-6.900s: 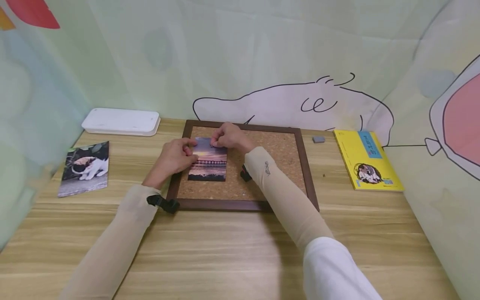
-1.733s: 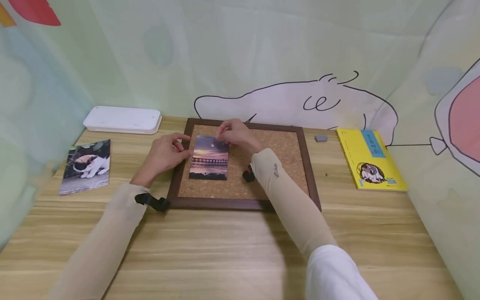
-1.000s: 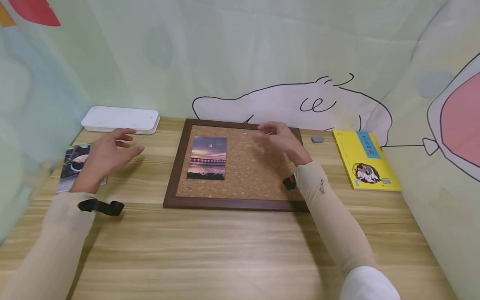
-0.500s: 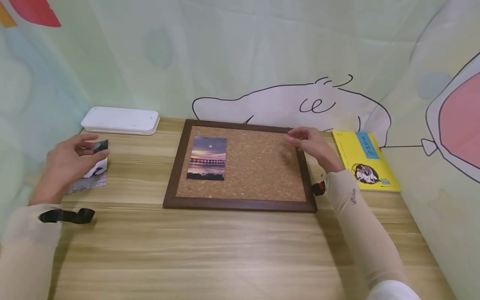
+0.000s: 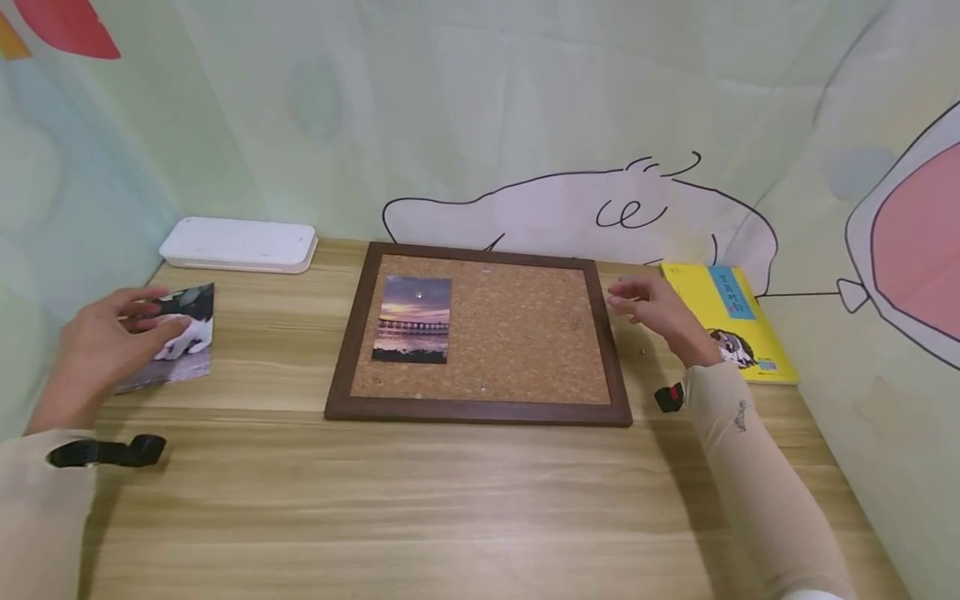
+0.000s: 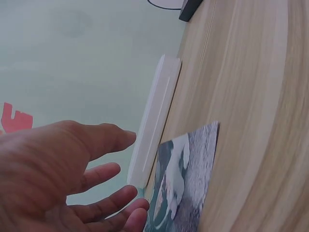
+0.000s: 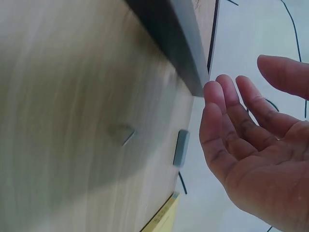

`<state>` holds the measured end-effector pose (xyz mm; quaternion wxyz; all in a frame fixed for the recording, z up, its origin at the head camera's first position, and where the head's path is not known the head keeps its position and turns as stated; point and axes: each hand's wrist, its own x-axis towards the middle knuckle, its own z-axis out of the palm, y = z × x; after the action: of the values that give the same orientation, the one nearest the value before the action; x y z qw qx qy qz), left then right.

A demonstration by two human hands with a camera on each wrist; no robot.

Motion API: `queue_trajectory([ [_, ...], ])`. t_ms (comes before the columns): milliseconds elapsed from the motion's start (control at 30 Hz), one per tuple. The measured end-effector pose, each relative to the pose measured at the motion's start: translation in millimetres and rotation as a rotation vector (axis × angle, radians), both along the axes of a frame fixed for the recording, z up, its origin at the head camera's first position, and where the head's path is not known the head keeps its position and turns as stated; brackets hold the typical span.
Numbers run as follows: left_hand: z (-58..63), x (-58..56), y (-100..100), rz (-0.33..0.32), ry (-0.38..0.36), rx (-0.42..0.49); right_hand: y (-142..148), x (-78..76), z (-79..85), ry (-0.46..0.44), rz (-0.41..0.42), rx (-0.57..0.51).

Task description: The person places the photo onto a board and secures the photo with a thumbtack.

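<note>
My left hand (image 5: 105,342) hovers over the cat photo (image 5: 197,333) at the table's left, fingers spread; the left wrist view shows a gap between the fingertips and the photo (image 6: 193,164). On the brown-framed corkboard (image 5: 525,333) in the middle lies a sunset pier photo (image 5: 412,329), a shiny pushpin (image 5: 419,295) near its top. My right hand (image 5: 663,312) is just right of the board, above the table, with bent, relaxed fingers and nothing in them. Below it a small pin (image 7: 128,136) lies on the wood in the right wrist view.
A white flat case (image 5: 238,243) stands at the back left against the printed cloth wall. To the right lies a yellow book (image 5: 765,342), partly covered by my right hand. The right wrist view shows a grey eraser (image 7: 181,148) near the wall.
Both hands have left the pier photo, which now stays on the board with a pin in it. The left hand moved left to the cat photo; the right moved right, past the board's edge.
</note>
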<state>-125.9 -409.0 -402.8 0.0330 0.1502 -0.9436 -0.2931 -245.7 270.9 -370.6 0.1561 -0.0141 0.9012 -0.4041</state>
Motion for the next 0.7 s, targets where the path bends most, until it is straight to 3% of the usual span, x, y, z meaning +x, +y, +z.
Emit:
queue_trajectory([
  [333,-0.1,5.6,-14,0.069,-0.031,-0.027,16,10.0,-2.0,-0.052,-0.042,0.025],
  [700,-2.8,9.7,-18,0.051,-0.001,-0.076,21,10.9,-4.8,-0.077,-0.039,0.084],
])
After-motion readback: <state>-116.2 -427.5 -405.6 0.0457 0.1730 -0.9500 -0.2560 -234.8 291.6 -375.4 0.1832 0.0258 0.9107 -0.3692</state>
